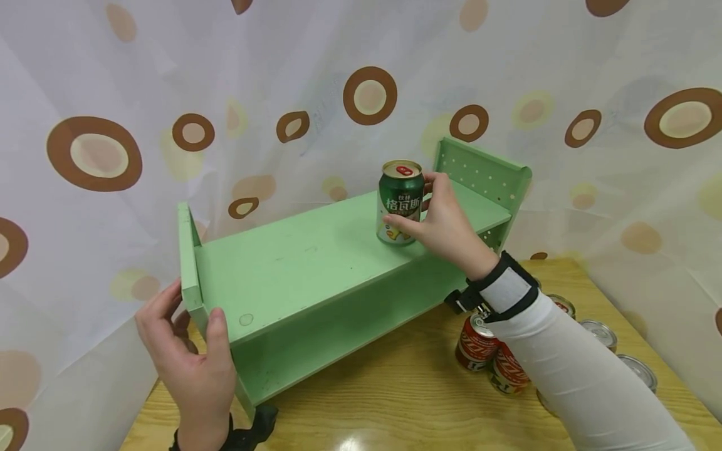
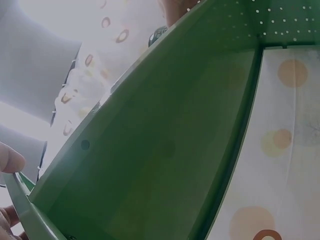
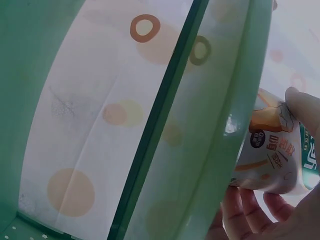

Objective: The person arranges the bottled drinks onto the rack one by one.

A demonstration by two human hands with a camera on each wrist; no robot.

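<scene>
A green and white drink can [image 1: 399, 203] with a gold lid and red tab stands upright at the top board of a light green two-tier shelf [image 1: 293, 257]. My right hand [image 1: 448, 225] grips the can from its right side, thumb across the front and fingers behind. In the right wrist view the can [image 3: 275, 145] shows beside the shelf's edge, with fingers curled round it. At the shelf's left end, my left hand [image 1: 192, 363] holds the raised side panel [image 1: 188, 257], thumb in front and fingers behind. The left wrist view shows the thumb [image 2: 10, 159] by that panel.
Several cans stand on the wooden table [image 1: 383, 401] to the right, partly behind my right forearm; a red can [image 1: 476, 343] is among them. The shelf's perforated right end panel [image 1: 485, 172] rises near a patterned curtain [image 1: 316, 56] at the back.
</scene>
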